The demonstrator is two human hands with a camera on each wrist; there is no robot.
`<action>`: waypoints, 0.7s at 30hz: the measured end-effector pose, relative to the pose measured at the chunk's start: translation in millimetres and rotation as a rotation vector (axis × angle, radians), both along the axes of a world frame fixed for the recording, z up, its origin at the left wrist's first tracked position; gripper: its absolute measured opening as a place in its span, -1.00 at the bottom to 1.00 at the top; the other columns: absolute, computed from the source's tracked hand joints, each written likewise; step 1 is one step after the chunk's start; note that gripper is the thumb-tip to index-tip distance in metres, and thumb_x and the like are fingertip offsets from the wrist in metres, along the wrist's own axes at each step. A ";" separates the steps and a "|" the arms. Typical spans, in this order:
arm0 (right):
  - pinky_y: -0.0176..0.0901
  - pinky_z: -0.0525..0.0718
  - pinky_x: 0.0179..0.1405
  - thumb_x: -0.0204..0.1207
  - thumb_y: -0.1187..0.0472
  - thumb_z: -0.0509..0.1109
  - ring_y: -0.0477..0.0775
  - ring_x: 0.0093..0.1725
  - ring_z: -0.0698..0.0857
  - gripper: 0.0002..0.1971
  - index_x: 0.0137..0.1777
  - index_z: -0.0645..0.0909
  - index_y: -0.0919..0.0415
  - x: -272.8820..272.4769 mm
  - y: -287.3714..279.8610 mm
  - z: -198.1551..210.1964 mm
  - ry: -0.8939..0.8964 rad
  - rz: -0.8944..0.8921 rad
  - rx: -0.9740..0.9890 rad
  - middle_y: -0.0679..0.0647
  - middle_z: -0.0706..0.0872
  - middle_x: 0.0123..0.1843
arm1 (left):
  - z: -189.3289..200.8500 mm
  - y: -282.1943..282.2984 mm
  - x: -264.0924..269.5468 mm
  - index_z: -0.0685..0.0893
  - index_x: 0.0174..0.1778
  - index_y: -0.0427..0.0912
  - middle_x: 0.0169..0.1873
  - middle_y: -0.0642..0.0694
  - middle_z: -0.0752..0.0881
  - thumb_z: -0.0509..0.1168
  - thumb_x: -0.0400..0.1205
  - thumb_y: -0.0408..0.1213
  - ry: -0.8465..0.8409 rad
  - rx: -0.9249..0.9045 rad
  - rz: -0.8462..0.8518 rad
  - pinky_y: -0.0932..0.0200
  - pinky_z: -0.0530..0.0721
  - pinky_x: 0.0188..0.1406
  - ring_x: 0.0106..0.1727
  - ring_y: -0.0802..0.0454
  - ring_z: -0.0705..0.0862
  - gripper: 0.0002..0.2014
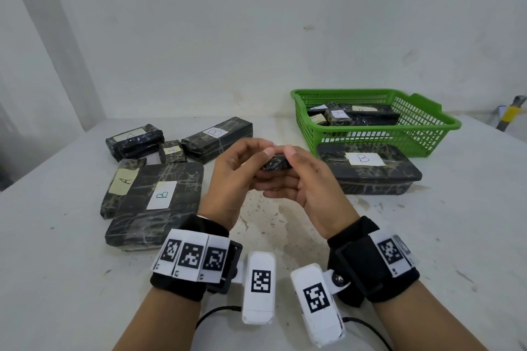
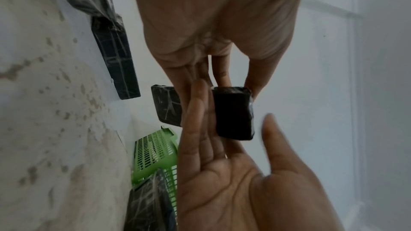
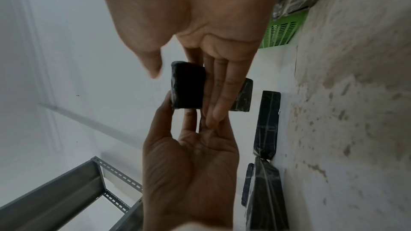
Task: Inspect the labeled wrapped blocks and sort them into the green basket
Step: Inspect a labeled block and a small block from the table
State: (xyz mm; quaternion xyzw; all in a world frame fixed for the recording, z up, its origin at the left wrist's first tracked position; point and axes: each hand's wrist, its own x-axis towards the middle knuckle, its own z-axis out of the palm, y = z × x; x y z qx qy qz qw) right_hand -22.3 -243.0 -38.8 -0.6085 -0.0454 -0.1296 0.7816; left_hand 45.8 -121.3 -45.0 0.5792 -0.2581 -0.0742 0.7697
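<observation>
- A small black plastic-wrapped block (image 1: 276,164) sits at frame centre in the head view, raised above the pale speckled table (image 1: 285,236), its long axis running left to right.
- The left hand (image 1: 231,177) pinches the block's left end between thumb and fingers.
- The right hand (image 1: 308,185) has straight fingers (image 3: 219,94) lying flat against the block's underside, thumb at its top edge.
- The green slatted plastic basket (image 1: 427,134), upper right, holds other wrapped blocks.
</observation>
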 end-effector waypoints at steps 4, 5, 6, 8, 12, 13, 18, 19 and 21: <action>-0.15 0.73 -0.33 0.76 0.27 0.10 0.13 -0.37 0.76 -0.74 0.17 0.64 0.18 1.0 -4.5 -2.5 0.030 -0.008 -0.043 0.21 0.77 -0.21 | -2.8 -1.6 6.0 0.29 0.52 0.07 0.44 -0.25 0.54 0.48 0.32 0.12 0.149 -0.051 0.064 0.17 0.75 -0.03 0.23 -0.22 0.74 -0.14; -0.16 0.70 -0.35 0.76 0.29 0.10 0.12 -0.39 0.74 -0.74 0.20 0.63 0.15 0.5 -5.0 -2.0 0.037 0.001 -0.064 0.20 0.76 -0.24 | -3.2 -1.0 7.4 0.22 0.54 0.10 0.46 -0.28 0.50 0.51 0.32 0.09 0.184 -0.074 0.084 0.16 0.74 -0.04 0.25 -0.26 0.73 -0.10; -0.16 0.69 -0.37 0.75 0.29 0.12 0.12 -0.41 0.72 -0.75 0.25 0.60 0.10 0.2 -5.0 -1.4 0.047 0.016 -0.081 0.19 0.75 -0.27 | -3.4 -0.3 8.1 0.18 0.56 0.08 0.47 -0.30 0.48 0.54 0.38 0.00 0.216 -0.092 0.109 0.15 0.73 -0.05 0.26 -0.27 0.72 -0.11; -0.16 0.67 -0.40 0.73 0.25 0.19 0.14 -0.41 0.71 -0.72 0.36 0.48 -0.05 0.1 -4.7 -0.6 0.080 0.037 -0.095 0.18 0.76 -0.31 | -1.9 0.2 7.6 0.18 0.61 -0.10 0.43 -0.34 0.52 0.47 0.56 -0.36 0.284 -0.130 0.135 0.16 0.72 -0.06 0.19 -0.17 0.72 -0.23; -0.19 0.63 -0.38 0.64 0.02 0.35 0.05 -0.24 0.73 -0.67 0.37 0.45 -0.10 1.6 -5.6 -0.7 0.151 -0.081 -0.101 0.07 0.78 -0.16 | -0.8 3.2 10.5 0.42 0.51 -0.39 0.18 -0.36 0.73 0.29 0.57 -0.66 0.251 -0.219 0.020 0.22 0.77 -0.12 -0.04 -0.01 0.80 -0.46; -0.22 0.59 -0.36 0.63 -0.01 0.36 -0.04 -0.21 0.69 -0.70 0.33 0.52 -0.09 1.8 -7.2 -0.6 0.155 -0.144 -0.126 0.03 0.75 -0.10 | -0.5 3.8 11.3 0.47 0.47 -0.40 0.13 -0.32 0.75 0.28 0.56 -0.69 0.216 -0.218 0.011 0.22 0.77 -0.10 -0.04 0.01 0.80 -0.48; -0.31 0.49 -0.08 0.53 0.02 0.48 -0.37 -0.14 0.62 -0.79 0.15 0.73 -0.15 0.6 -16.2 0.0 0.053 -0.313 -0.210 -0.17 0.73 0.09 | -2.8 1.9 10.1 0.67 0.19 -0.25 -0.02 -0.14 0.81 0.40 0.33 -0.61 0.056 -0.176 -0.021 0.15 0.76 0.04 0.03 0.01 0.79 -0.52; -0.33 0.51 -0.12 0.53 0.06 0.49 -0.30 -0.17 0.62 -0.76 0.18 0.73 -0.14 -0.4 -15.5 0.5 0.030 -0.310 -0.212 -0.18 0.74 0.06 | -4.3 1.4 9.2 0.68 0.16 -0.24 -0.04 -0.12 0.82 0.39 0.32 -0.58 0.031 -0.155 -0.042 0.14 0.75 0.04 0.03 0.00 0.78 -0.54; -0.36 0.49 -0.39 0.55 0.20 0.49 -0.21 -0.33 0.59 -0.72 0.23 0.71 -0.04 -1.5 -12.3 0.6 -0.028 -0.269 -0.176 -0.12 0.74 0.04 | -5.6 0.5 6.2 0.69 0.14 -0.28 -0.05 -0.14 0.82 0.38 0.33 -0.58 -0.025 -0.102 -0.087 0.12 0.74 0.04 0.04 -0.04 0.78 -0.56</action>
